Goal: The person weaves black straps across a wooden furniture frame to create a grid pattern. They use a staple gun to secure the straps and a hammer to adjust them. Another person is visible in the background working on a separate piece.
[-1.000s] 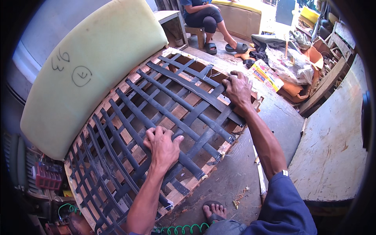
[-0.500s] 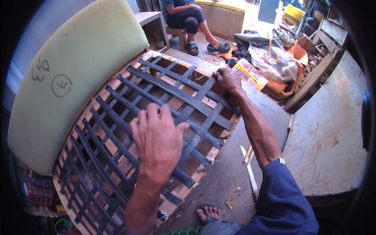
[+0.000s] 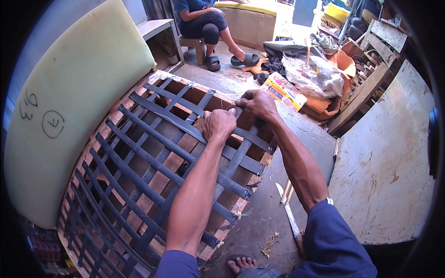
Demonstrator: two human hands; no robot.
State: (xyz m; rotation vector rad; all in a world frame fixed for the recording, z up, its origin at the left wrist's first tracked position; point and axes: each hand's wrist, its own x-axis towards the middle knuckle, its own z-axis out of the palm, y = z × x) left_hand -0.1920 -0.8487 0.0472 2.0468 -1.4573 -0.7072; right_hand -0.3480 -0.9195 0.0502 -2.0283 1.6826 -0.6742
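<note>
A wooden seat frame (image 3: 165,74) lies before me, crossed by woven black straps (image 3: 172,145) fixed along its edges. At the frame's far right part, my right hand (image 3: 259,104) is closed on the end of a black strap (image 3: 238,150) that runs toward me across the others. Close beside it, my left hand (image 3: 219,124) is curled into a fist over a crossing strap, thumb near the same strap end. What its fingers hold is hidden from view.
A foam cushion (image 3: 69,102) leans on the frame's left side. Right of the frame lie a knife (image 3: 291,217) and thin wooden sticks (image 3: 287,191). A board (image 3: 384,162) stands at right. Farther off are a yellow box (image 3: 283,90), a plastic-covered heap (image 3: 308,69) and a seated person (image 3: 211,30).
My left hand has moved forward and right from above the straps to beside my right hand, its fingers now curled. The right hand stays at the strap end while the view shifts slightly.
</note>
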